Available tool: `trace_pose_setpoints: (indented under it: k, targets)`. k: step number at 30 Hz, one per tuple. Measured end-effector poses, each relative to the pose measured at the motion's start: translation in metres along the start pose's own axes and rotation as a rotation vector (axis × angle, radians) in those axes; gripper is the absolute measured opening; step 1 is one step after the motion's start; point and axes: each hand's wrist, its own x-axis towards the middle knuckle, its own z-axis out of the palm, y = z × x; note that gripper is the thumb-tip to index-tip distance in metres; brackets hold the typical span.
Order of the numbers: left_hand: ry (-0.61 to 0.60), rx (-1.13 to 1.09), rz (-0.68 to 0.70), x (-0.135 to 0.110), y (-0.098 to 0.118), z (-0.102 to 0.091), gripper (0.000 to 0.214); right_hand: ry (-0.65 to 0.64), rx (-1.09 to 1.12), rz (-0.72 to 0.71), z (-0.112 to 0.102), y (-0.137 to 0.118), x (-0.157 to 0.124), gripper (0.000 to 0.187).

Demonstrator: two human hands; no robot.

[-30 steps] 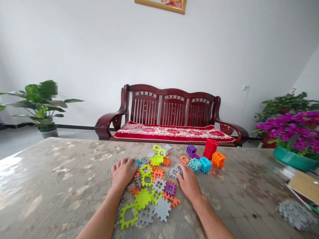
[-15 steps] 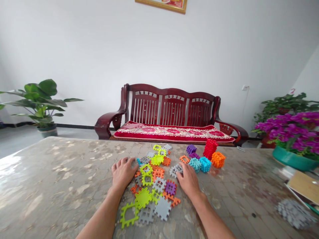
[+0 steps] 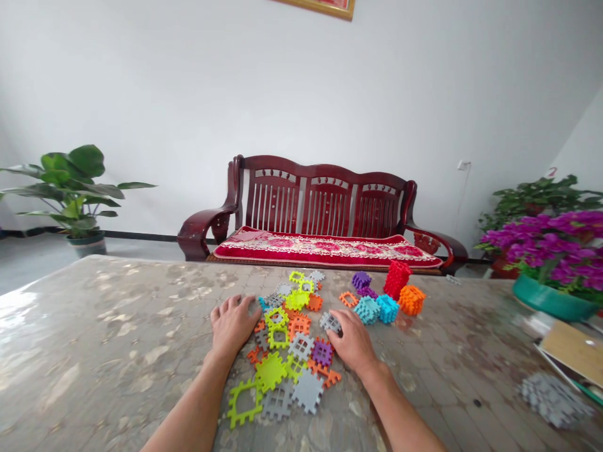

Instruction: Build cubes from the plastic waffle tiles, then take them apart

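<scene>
A pile of flat interlocking plastic tiles [image 3: 287, 361] in green, grey, orange and purple lies on the marbled table [image 3: 117, 351]. My left hand [image 3: 232, 325] rests flat on the table at the pile's left edge, fingers spread, touching the nearest tiles. My right hand [image 3: 351, 342] is at the pile's right side, its fingers curled over a small grey tile [image 3: 330, 322]. Beyond it stand built cubes: teal [image 3: 377, 309], orange [image 3: 411, 299], purple [image 3: 362, 280] and a taller red block [image 3: 396, 279].
A grey tile stack [image 3: 553, 398] and a brown board [image 3: 572, 351] lie at the table's right edge, next to a teal pot of purple flowers [image 3: 551, 301]. A red wooden bench [image 3: 320, 220] stands behind the table, a leafy potted plant [image 3: 78, 188] at far left.
My right hand has slid a little left and toward me, closing its fingers over the grey tile. My left hand has stayed put. The view has tilted slightly.
</scene>
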Motion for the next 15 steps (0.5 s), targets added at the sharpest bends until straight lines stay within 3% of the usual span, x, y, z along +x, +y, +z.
trace_pose_setpoints:
  k: [7, 15]
  targets:
    - [0.002, 0.005, -0.006, 0.0008, 0.0001, 0.0011, 0.046, 0.023, -0.181, 0.105, -0.0023, -0.0001, -0.0017, 0.026]
    - [0.008, 0.012, -0.005, -0.0005, 0.0013, 0.0002, 0.045, 0.07, -0.029, 0.037, -0.0016, 0.0043, 0.0004, 0.044]
